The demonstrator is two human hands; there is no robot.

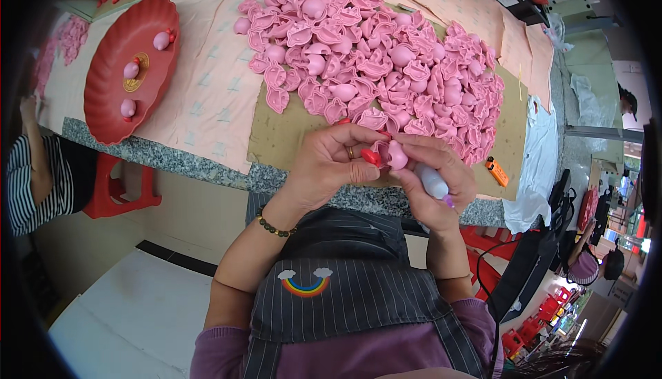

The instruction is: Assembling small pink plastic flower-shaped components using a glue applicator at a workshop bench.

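Observation:
My left hand [329, 164] is closed at the near edge of the table, its thumb and fingers pinching a small red piece [371, 157]. Against it, my right hand [447, 172] grips a rounded pink plastic piece [396, 155] with its fingertips. A small white squeeze bottle [432, 182] with a purple tip is also tucked in my right palm. Just beyond both hands lies a big heap of hollow pink plastic pieces [358, 55]. Part of the red piece is hidden by my fingers.
At left, a red scalloped tray [103, 62] carries three pink pieces with red parts attached. Brown cardboard [276, 134] lies under the heap. An orange lighter-like item [496, 172] and a white plastic bag [532, 172] lie right. Another person's striped sleeve [29, 189] shows far left, near a red stool [121, 193].

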